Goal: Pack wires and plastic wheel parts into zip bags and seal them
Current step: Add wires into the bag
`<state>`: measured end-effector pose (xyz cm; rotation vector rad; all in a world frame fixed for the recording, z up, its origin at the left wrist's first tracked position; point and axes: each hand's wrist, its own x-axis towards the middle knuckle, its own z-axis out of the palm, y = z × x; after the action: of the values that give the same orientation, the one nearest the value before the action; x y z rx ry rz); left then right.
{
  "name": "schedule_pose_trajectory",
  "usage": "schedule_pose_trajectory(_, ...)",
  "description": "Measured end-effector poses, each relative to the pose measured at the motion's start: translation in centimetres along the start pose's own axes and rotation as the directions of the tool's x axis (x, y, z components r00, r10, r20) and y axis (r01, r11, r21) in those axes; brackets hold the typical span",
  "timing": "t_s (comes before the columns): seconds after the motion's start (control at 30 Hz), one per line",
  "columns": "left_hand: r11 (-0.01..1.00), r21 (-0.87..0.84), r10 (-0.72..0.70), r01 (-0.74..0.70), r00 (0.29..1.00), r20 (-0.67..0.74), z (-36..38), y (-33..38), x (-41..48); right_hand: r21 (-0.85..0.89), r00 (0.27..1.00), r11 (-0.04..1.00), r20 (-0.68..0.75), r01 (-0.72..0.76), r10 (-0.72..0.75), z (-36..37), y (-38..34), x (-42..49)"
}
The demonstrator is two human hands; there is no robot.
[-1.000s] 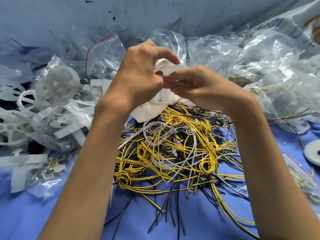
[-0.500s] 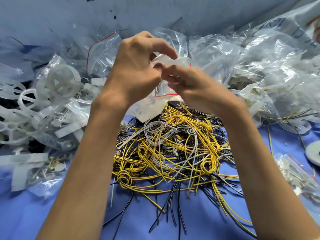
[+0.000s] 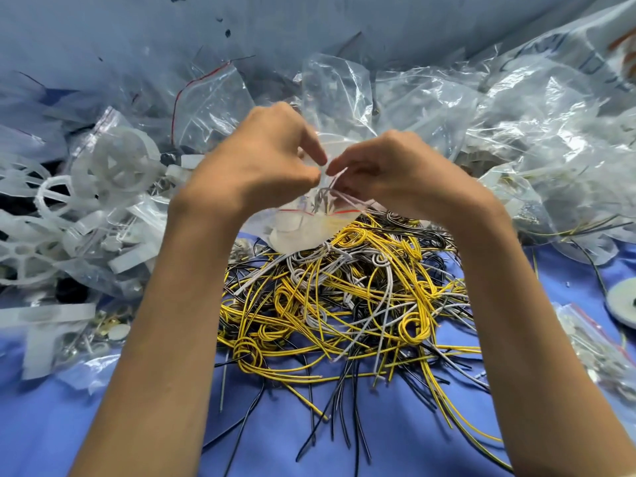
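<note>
A small clear zip bag (image 3: 299, 225) with a red seal line hangs between my hands above a tangled heap of yellow, white and black wires (image 3: 340, 304). White plastic parts show through its lower half, and thin wires poke out of its mouth. My left hand (image 3: 261, 163) pinches the bag's top edge from the left. From the right, my right hand (image 3: 389, 170) pinches the same edge with curled fingers. The fingertips of both hands almost meet.
White plastic wheel parts (image 3: 113, 163), some bagged, are piled at the left. Crumpled clear bags (image 3: 481, 108) fill the back and right. A white disc (image 3: 623, 301) and a filled zip bag (image 3: 595, 342) lie at the right edge on the blue table cover (image 3: 395, 442).
Both hands and the bag dropped lower and a little toward me. The bag's red seal line now hangs below my fingers, with wires showing at its mouth.
</note>
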<state>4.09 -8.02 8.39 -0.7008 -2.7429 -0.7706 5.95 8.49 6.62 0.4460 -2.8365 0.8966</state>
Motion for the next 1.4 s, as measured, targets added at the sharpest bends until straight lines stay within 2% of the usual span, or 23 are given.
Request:
schedule_pose_trajectory(0.07, 0.999, 0.032, -0.021, 0.019, 0.999, 0.038, 0.5, 0.1, 0.2, 0.171, 0.997, 0.985, 0.06, 0.027, -0.038, 0.1, -0.3, 0.0)
schedule_pose_trajectory(0.1, 0.998, 0.06, -0.015, 0.011, 0.998, 0.053, 0.7, 0.2, 0.2, 0.156, 0.994, 0.987, 0.093, 0.043, -0.058, 0.2, -0.3, 0.0)
schedule_pose_trajectory(0.2, 0.995, 0.085, 0.042, -0.051, 0.994, 0.101, 1.0, 0.5, 0.2, -0.076, 0.981, 0.993, 0.175, 0.094, -0.08, 0.8, -0.1, 0.1)
schedule_pose_trajectory(0.27, 0.995, 0.061, 0.068, -0.076, 0.989, 0.13, 0.8, 0.6, 0.0, -0.1, 0.979, 0.992, 0.197, 0.081, -0.06, 1.1, -0.2, 0.1)
schedule_pose_trajectory(0.5, 0.99, 0.079, 0.098, -0.116, 0.975, 0.199, 0.1, 0.5, -0.4, 0.145, 0.979, 0.987, 0.198, -0.075, 0.046, 1.6, -0.6, 0.3)
schedule_pose_trajectory(0.57, 0.988, 0.124, 0.064, -0.093, 0.974, 0.215, 0.0, 0.4, -0.5, 0.099, 0.976, 0.993, 0.214, -0.059, 0.037, 2.0, -0.6, 0.3)
schedule_pose_trajectory(0.67, 0.986, 0.167, -0.049, 0.01, 0.97, 0.237, -0.2, 0.2, -0.8, -0.13, 0.958, 0.989, 0.286, 0.069, -0.029, 2.0, -0.2, 0.2)
schedule_pose_trajectory(0.7, 0.985, 0.171, -0.076, 0.036, 0.969, 0.234, -0.3, 0.3, -0.9, -0.15, 0.954, 0.985, 0.297, 0.09, -0.042, 2.0, -0.2, 0.2)
schedule_pose_trajectory(0.83, 0.981, 0.179, -0.112, 0.079, 0.976, 0.185, -0.4, 0.6, -0.9, 0.051, 0.966, 0.995, 0.238, 0.088, -0.097, 2.4, -0.2, 0.5)
schedule_pose_trajectory(0.93, 0.977, 0.205, -0.093, 0.06, 0.983, 0.157, -0.6, 0.6, -0.9, -0.142, 0.954, 0.988, 0.298, 0.055, -0.01, 2.8, 0.4, 0.9)
schedule_pose_trajectory(1.03, 0.966, 0.249, -0.115, 0.064, 0.974, 0.196, -0.8, 0.7, -1.1, -0.283, 0.918, 0.959, 0.38, 0.003, 0.11, 3.0, 0.7, 0.9)
schedule_pose_trajectory(1.17, 0.951, 0.303, -0.135, 0.058, 0.962, 0.239, -0.8, 1.1, -1.2, -0.401, 0.95, 0.916, 0.286, 0.001, 0.124, 2.7, 0.1, 0.9)
schedule_pose_trajectory(1.23, 0.949, 0.311, -0.138, 0.054, 0.957, 0.256, -0.7, 1.0, -1.1, -0.327, 0.961, 0.943, 0.24, -0.053, 0.137, 2.4, 0.0, 0.8)
schedule_pose_trajectory(1.33, 0.946, 0.321, -0.143, 0.051, 0.952, 0.27, -0.6, 0.9, -1.0, -0.111, 0.964, 0.985, 0.216, -0.134, 0.156, 1.5, 0.3, 0.5)
schedule_pose_trajectory(1.4, 0.952, 0.301, -0.144, 0.063, 0.956, 0.254, -0.6, 0.9, -0.9, -0.06, 0.962, 0.987, 0.224, -0.147, 0.157, 0.8, 0.6, 0.2)
